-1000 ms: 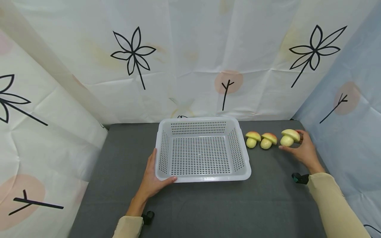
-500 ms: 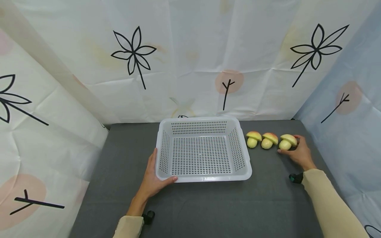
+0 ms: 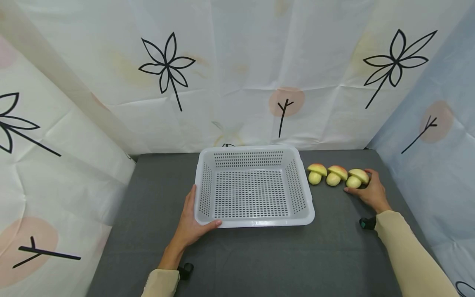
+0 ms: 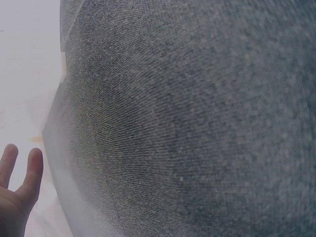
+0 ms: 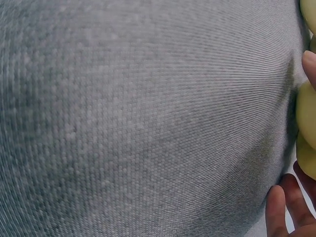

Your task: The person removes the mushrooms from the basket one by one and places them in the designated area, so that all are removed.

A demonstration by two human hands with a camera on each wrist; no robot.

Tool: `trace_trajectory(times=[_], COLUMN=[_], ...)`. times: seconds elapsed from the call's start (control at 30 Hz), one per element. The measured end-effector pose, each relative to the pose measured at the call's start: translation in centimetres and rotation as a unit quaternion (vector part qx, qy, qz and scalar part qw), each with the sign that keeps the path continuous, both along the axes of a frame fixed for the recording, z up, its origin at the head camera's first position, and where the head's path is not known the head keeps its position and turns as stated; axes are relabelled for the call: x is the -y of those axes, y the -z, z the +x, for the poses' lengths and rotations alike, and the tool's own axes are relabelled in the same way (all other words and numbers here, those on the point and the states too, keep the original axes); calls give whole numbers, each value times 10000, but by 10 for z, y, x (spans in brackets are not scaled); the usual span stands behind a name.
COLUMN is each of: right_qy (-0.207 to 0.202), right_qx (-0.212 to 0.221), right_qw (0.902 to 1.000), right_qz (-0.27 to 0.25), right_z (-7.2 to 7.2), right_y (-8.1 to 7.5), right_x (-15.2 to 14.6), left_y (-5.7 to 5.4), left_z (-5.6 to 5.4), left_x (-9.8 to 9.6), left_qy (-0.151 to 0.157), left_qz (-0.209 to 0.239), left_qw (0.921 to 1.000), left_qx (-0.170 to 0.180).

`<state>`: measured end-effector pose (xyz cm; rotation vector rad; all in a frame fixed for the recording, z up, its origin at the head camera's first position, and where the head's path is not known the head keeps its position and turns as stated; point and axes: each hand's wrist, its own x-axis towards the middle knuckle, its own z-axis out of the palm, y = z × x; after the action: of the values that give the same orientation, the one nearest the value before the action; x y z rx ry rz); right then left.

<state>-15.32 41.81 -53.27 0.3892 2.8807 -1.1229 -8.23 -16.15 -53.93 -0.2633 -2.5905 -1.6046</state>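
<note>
A white plastic basket (image 3: 250,222) with perforated walls and floor stands on the grey cloth. My left hand (image 3: 190,226) rests against its front left corner, fingers straight along the left side and thumb on the front rim. In the left wrist view, two straight fingers of the left hand (image 4: 19,192) show at the lower left. To the basket's right, three yellow-green mushrooms with reddish caps lie in a row: a left mushroom (image 3: 315,177), a middle mushroom (image 3: 333,178) and a right mushroom (image 3: 353,182). My right hand (image 3: 374,194) holds the right one between thumb and fingers, low at the cloth.
Grey cloth (image 3: 278,264) covers the table. A white patterned curtain (image 3: 237,74) rises right behind the basket, with side curtains at left and right. Dark wrist-worn devices sit under both wrists, and a thin black cable (image 3: 462,284) shows at the lower right.
My right hand has lowered the right mushroom and moved it slightly left, down beside the middle one. The left hand and the basket have stayed in place.
</note>
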Motion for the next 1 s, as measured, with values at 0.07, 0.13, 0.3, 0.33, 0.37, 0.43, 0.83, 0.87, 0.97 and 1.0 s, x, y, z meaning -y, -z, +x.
trace_trajectory(times=[0.07,0.13,0.3,0.33,0.37,0.43,0.83,0.87,0.97,1.0], right_qy=[-11,-13,-77,-109,-142,-207,-301,-293,-266,-256], right_qx=[30,72,123,120,108,98,-94,-126,-164,-158], right_qw=[10000,10000,9999,9998,9998,9997,9988,9988,9989,9990], right_qz=[21,31,68,77,81,71,371,373,344,329], right_z=[0,0,0,0,0,0,-1,-2,-2,-2], right_y=[0,-2,-7,-8,-10,-12,-10,-9,-8,-8], right_x=[0,0,0,0,0,1,1,0,0,-1], left_y=[0,0,0,0,0,1,1,1,0,0], left_z=[0,0,0,0,0,0,-1,-1,-1,-1], left_x=[0,0,0,0,1,2,2,2,1,1], left_qy=[-4,-2,16,18,27,22,5,13,16,15], left_qz=[4,8,-73,-99,-140,-200,-297,-279,-282,-280], left_qw=[10000,10000,10000,9999,9999,9997,9995,9996,9995,9995], left_qx=[14,28,-2,-24,-56,-109,-101,-100,-125,-127])
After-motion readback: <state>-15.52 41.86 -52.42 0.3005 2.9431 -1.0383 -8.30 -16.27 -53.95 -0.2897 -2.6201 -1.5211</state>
